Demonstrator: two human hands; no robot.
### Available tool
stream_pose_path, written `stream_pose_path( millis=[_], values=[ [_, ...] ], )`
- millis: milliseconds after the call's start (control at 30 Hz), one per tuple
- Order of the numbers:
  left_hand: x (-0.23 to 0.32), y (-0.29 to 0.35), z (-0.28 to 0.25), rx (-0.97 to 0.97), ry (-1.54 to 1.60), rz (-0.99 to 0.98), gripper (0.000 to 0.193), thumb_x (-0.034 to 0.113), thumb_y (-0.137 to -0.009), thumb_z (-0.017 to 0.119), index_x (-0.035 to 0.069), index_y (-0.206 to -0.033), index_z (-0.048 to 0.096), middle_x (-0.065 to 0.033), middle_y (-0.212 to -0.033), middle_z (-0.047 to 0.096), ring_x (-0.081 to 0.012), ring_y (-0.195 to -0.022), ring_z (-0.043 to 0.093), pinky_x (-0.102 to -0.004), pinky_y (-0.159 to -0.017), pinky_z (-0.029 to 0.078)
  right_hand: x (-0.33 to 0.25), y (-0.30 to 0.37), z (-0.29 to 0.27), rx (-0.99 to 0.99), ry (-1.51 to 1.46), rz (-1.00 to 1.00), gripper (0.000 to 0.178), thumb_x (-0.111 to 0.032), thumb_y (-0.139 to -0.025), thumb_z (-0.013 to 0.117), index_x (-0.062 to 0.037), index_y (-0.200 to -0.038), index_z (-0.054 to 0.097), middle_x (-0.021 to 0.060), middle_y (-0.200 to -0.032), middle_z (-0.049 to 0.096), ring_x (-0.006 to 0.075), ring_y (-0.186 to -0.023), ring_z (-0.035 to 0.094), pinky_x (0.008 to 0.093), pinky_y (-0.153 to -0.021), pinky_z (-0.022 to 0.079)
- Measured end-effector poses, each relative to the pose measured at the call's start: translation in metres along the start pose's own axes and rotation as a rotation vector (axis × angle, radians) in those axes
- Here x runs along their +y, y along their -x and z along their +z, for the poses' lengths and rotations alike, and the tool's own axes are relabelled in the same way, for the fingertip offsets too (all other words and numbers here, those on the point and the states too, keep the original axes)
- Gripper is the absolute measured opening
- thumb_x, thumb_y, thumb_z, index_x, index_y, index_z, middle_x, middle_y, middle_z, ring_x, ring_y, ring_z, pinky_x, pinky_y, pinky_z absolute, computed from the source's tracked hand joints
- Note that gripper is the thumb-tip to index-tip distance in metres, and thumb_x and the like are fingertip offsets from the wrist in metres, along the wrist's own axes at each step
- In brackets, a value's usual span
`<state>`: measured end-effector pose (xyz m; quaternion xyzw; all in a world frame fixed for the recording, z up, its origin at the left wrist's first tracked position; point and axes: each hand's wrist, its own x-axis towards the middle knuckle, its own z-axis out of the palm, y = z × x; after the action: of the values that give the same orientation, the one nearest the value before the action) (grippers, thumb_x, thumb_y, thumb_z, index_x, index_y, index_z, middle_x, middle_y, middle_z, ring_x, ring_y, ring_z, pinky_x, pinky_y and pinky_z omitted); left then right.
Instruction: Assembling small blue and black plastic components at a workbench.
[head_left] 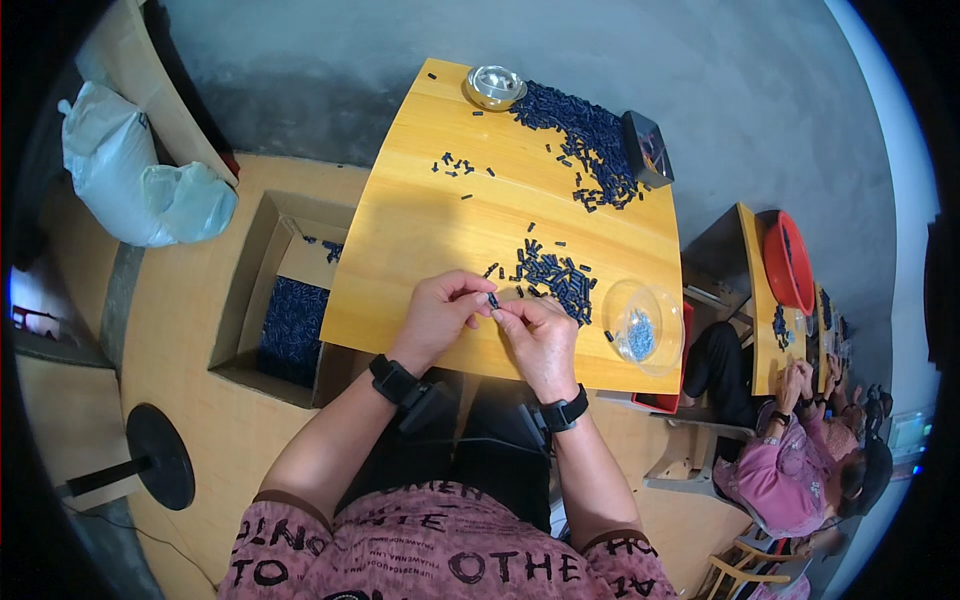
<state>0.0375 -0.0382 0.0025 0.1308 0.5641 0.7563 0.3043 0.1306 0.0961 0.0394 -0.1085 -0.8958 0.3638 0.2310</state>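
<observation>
My left hand (pixel 447 311) and my right hand (pixel 541 342) meet over the near edge of the yellow wooden table (pixel 420 225). Between their fingertips they pinch one small dark cylindrical piece (pixel 493 300); its exact kind is too small to tell. Just beyond my right hand lies a loose pile of similar dark pieces (pixel 560 283). To the right of that hand stands a clear plastic bowl (pixel 665 350) with tiny pale blue parts (pixel 640 333) in it. A few scattered dark pieces (pixel 455 163) lie farther off at the left.
A larger dark heap (pixel 575 125) spreads along the far edge, between a metal bowl (pixel 494 88) and a black box (pixel 648 150). Left of the table, a cardboard box (pixel 240 310) on the floor holds more pieces. People sit at the right near a red basin (pixel 788 262).
</observation>
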Motion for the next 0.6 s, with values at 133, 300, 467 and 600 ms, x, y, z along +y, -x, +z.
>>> stream_pose_path(
  millis=[133,300,467,600],
  values=[
    [-0.005,-0.002,0.0,-0.005,0.013,0.005,0.014,0.001,-0.091,0.064,0.001,-0.104,0.07,-0.0051,-0.097,0.07,-0.0087,-0.08,0.062,-0.0214,-0.067,0.05,0.001,0.001,0.0,0.038,0.07,-0.072,0.008,-0.006,-0.076,0.079,-0.0032,-0.08,0.072,0.0109,-0.07,0.065,0.0265,-0.066,0.058,0.0358,-0.064,0.047],
    [-0.006,-0.002,0.0,-0.021,-0.002,0.009,0.014,0.001,-0.09,0.066,0.001,-0.103,0.071,-0.0052,-0.097,0.071,-0.0093,-0.084,0.064,-0.022,-0.069,0.051,-0.001,0.001,0.003,0.088,0.199,-0.211,0.009,-0.007,-0.074,0.078,-0.0041,-0.077,0.07,0.0114,-0.074,0.065,0.0298,-0.071,0.06,0.0392,-0.066,0.048],
    [-0.006,-0.002,0.0,-0.015,0.013,-0.005,0.013,0.001,-0.089,0.067,0.0,-0.102,0.071,-0.0048,-0.097,0.071,-0.01,-0.084,0.064,-0.0229,-0.07,0.052,-0.001,0.002,0.005,0.112,0.265,-0.268,0.01,-0.007,-0.073,0.078,-0.0056,-0.077,0.069,0.0099,-0.074,0.063,0.0286,-0.073,0.059,0.0394,-0.068,0.047],
    [-0.008,-0.001,0.004,0.035,-0.346,0.28,0.016,0.0,-0.085,0.07,0.0,-0.1,0.07,-0.0057,-0.09,0.07,-0.0122,-0.082,0.065,-0.026,-0.07,0.052,0.003,0.002,0.009,0.104,0.279,-0.262,0.009,-0.007,-0.073,0.078,-0.0059,-0.077,0.07,0.0096,-0.074,0.063,0.0286,-0.074,0.059,0.0394,-0.07,0.047]
  ],
)
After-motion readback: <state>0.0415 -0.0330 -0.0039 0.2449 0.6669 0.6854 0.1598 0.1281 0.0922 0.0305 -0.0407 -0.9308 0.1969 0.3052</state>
